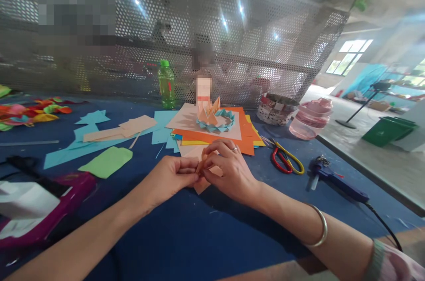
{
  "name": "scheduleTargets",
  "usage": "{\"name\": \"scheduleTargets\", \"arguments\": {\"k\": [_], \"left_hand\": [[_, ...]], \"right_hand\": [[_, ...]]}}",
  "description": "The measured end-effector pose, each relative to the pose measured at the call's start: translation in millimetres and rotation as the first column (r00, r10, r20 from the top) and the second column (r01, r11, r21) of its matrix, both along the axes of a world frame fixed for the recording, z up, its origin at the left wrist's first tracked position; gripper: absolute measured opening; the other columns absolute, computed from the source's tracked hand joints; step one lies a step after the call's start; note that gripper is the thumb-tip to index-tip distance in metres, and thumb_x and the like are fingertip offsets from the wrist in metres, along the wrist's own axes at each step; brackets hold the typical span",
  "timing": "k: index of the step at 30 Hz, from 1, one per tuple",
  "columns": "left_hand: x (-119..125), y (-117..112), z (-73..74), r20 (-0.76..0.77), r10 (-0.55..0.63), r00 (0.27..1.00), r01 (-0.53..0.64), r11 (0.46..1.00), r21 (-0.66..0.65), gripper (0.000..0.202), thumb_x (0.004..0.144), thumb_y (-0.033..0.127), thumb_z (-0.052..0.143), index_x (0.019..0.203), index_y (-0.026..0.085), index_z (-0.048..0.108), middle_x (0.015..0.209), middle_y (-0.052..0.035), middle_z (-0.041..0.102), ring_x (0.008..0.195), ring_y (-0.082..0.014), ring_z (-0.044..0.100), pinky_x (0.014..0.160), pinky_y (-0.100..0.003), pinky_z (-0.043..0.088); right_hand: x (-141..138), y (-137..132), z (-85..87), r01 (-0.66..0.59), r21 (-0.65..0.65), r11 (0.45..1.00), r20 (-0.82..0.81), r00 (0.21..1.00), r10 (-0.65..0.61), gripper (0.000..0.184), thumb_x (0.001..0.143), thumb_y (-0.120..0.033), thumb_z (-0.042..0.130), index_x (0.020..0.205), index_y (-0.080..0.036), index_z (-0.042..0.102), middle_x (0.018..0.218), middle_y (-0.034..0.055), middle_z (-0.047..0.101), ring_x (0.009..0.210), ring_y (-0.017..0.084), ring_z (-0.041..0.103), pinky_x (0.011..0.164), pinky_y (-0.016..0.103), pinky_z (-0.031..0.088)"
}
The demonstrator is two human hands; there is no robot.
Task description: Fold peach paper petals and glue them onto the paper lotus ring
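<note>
Between both hands, over the near edge of the paper stack, is a small piece of peach paper (201, 167). My left hand (177, 171) pinches it from the left with thumb and curled fingers. From the right, my right hand (229, 168) grips the same paper, its fingertips bent over the top; a ring and a bangle show on this side. The paper's folds are mostly hidden by the fingers. Just beyond the hands stands a folded-paper piece (215, 118) with peach points and a blue zigzag ring, on peach and orange sheets (247, 132).
At right lie red-and-yellow-handled scissors (287, 159) and a blue glue gun (338, 179) with its cord. A pink bottle (311, 118), a woven basket (277, 110) and a green bottle (166, 86) stand behind. Paper scraps (108, 161) and a magenta object (78, 192) are at left.
</note>
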State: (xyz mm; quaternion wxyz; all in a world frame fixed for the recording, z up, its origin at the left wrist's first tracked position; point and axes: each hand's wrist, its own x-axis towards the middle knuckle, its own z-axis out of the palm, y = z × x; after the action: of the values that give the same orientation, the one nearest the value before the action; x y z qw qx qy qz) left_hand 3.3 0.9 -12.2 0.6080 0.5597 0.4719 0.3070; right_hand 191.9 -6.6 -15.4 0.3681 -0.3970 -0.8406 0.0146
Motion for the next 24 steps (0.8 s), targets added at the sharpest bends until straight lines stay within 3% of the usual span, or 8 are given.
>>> {"name": "scheduleTargets", "arguments": {"k": [8, 14, 16, 17, 19, 21, 22, 24], "left_hand": [[1.1, -2.8, 1.1, -0.012, 0.039, 0.999, -0.039, 0.999, -0.01, 0.035, 0.059, 0.027, 0.081, 0.093, 0.02, 0.078, 0.082, -0.0023, 0.08, 0.086, -0.0245, 0.074, 0.081, -0.033, 0.056], [0.8, -3.1, 4.5, 0.004, 0.079, 0.997, -0.079, 0.997, -0.02, 0.034, 0.053, 0.031, 0.087, 0.083, 0.018, 0.078, 0.077, -0.0049, 0.079, 0.082, -0.0253, 0.074, 0.077, -0.033, 0.058], [0.0, -3.4, 6.1, -0.01, 0.081, 0.997, -0.081, 0.997, -0.002, 0.032, 0.054, 0.031, 0.086, 0.082, 0.018, 0.078, 0.076, -0.0051, 0.079, 0.082, -0.0248, 0.074, 0.075, -0.032, 0.058], [-0.4, -3.7, 7.0, -0.013, 0.083, 0.996, -0.083, 0.997, 0.01, 0.031, 0.055, 0.031, 0.086, 0.083, 0.018, 0.078, 0.077, -0.005, 0.079, 0.081, -0.0242, 0.074, 0.074, -0.031, 0.057], [-0.8, -4.6, 9.1, -0.018, 0.081, 0.997, -0.08, 0.996, 0.031, 0.029, 0.058, 0.03, 0.084, 0.084, 0.019, 0.078, 0.081, -0.0046, 0.079, 0.081, -0.0231, 0.074, 0.074, -0.03, 0.057], [-0.9, -5.6, 11.2, -0.016, 0.076, 0.997, -0.075, 0.995, 0.061, 0.026, 0.062, 0.031, 0.081, 0.085, 0.019, 0.078, 0.083, -0.0038, 0.079, 0.081, -0.022, 0.073, 0.074, -0.029, 0.056], [-0.8, -6.1, 12.2, -0.013, 0.068, 0.998, -0.067, 0.995, 0.077, 0.025, 0.064, 0.031, 0.08, 0.086, 0.02, 0.077, 0.084, -0.0034, 0.079, 0.081, -0.0216, 0.073, 0.075, -0.029, 0.056], [-0.7, -7.0, 14.0, -0.004, 0.051, 0.999, -0.05, 0.994, 0.099, 0.026, 0.067, 0.033, 0.078, 0.089, 0.019, 0.077, 0.086, -0.0036, 0.079, 0.083, -0.0216, 0.073, 0.076, -0.029, 0.055]], "right_hand": [[-1.4, -1.9, 1.0, -0.008, 0.007, 1.0, -0.004, 1.0, 0.008, 0.007, 0.077, -0.013, 0.069, 0.075, -0.019, 0.068, 0.1, 0.0028, 0.066, 0.102, 0.021, 0.052, 0.087, 0.037, 0.04], [-0.7, -2.8, 0.9, 0.007, -0.003, 1.0, -0.04, 0.999, -0.007, 0.009, 0.083, -0.023, 0.067, 0.074, -0.021, 0.067, 0.102, 0.0045, 0.064, 0.104, 0.022, 0.052, 0.09, 0.039, 0.041], [-1.2, -3.2, 0.2, 0.05, -0.015, 0.999, -0.108, 0.993, -0.051, 0.009, 0.079, -0.025, 0.071, 0.085, -0.021, 0.066, 0.108, 0.0067, 0.06, 0.107, 0.023, 0.052, 0.094, 0.041, 0.041], [-1.7, -3.2, 0.0, 0.085, -0.029, 0.996, -0.155, 0.984, -0.089, 0.022, 0.076, -0.026, 0.073, 0.095, -0.02, 0.063, 0.112, 0.0084, 0.058, 0.11, 0.023, 0.051, 0.096, 0.042, 0.041], [-3.6, -3.1, 0.1, 0.154, -0.103, 0.983, -0.26, 0.949, -0.176, 0.053, 0.068, -0.028, 0.077, 0.114, -0.017, 0.054, 0.12, 0.0121, 0.054, 0.116, 0.025, 0.049, 0.101, 0.044, 0.041], [-5.8, -2.6, 1.4, 0.173, -0.267, 0.948, -0.356, 0.896, -0.264, 0.074, 0.062, -0.032, 0.08, 0.125, -0.016, 0.044, 0.123, 0.0135, 0.054, 0.117, 0.026, 0.051, 0.1, 0.044, 0.042], [-6.8, -2.3, 2.5, 0.144, -0.38, 0.913, -0.397, 0.867, -0.302, 0.077, 0.06, -0.035, 0.08, 0.125, -0.017, 0.044, 0.121, 0.013, 0.056, 0.113, 0.026, 0.054, 0.096, 0.043, 0.045], [-8.2, -2.0, 4.6, -0.046, -0.599, 0.8, -0.478, 0.822, -0.311, 0.065, 0.062, -0.04, 0.078, 0.116, -0.016, 0.051, 0.109, 0.0107, 0.064, 0.099, 0.023, 0.062, 0.084, 0.038, 0.051]]}}
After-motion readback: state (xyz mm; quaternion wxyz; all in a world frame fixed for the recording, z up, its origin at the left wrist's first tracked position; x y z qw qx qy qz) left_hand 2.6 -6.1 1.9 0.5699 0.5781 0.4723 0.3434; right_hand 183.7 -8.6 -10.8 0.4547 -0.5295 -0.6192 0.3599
